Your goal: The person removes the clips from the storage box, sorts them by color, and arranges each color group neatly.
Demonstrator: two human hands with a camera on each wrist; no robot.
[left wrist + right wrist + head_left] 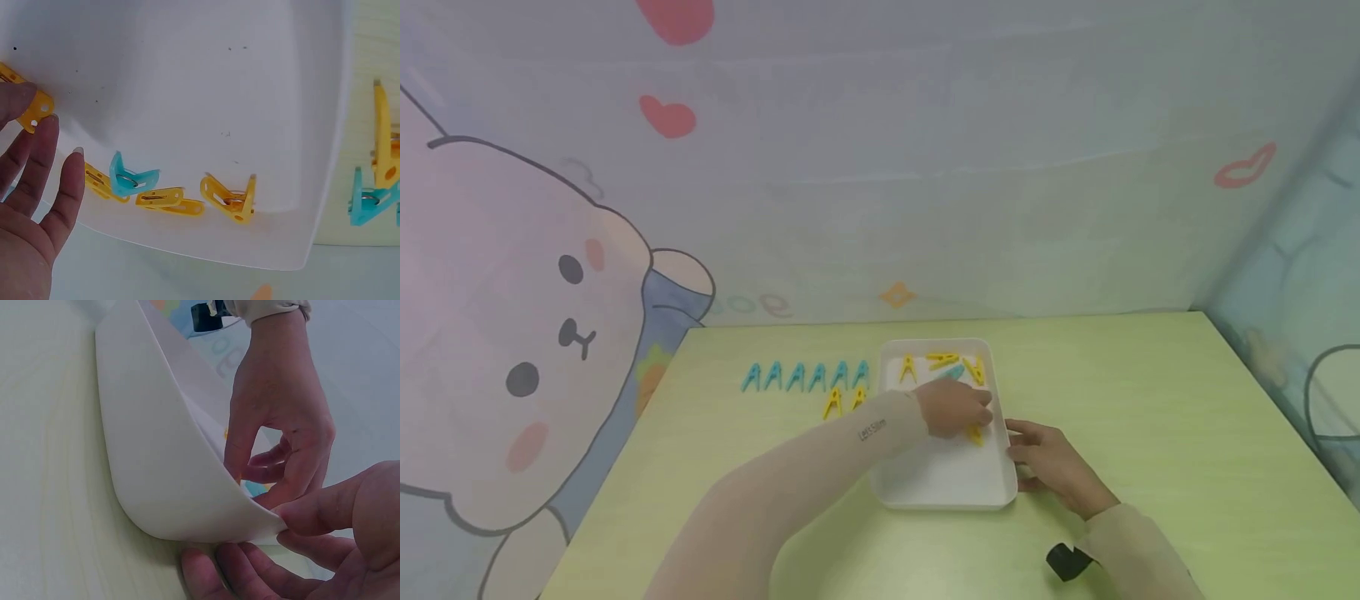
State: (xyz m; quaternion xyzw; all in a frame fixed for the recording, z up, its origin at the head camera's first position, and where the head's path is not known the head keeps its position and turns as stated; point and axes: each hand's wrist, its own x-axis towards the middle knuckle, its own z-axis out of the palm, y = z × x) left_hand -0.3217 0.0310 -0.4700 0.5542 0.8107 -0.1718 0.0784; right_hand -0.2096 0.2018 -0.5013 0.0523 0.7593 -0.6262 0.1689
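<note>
A shallow white tray (940,483) rests on the table. My left hand (953,407) reaches into it and pinches a yellow clothespin (34,114) between thumb and fingers, near the tray's right wall. Several more yellow clothespins (230,199) and a teal clothespin (130,178) lie at the tray's far end. My right hand (1058,465) holds the tray at its right side. In the right wrist view, its thumb is on the rim and the other fingers are low along the outer wall.
Left of the tray, several teal clothespins (796,377) stand in a row on the light green table (1150,400). Two yellow clothespins (832,403) show in front of them, partly behind the left sleeve. A printed cloth (970,208) hangs behind the table.
</note>
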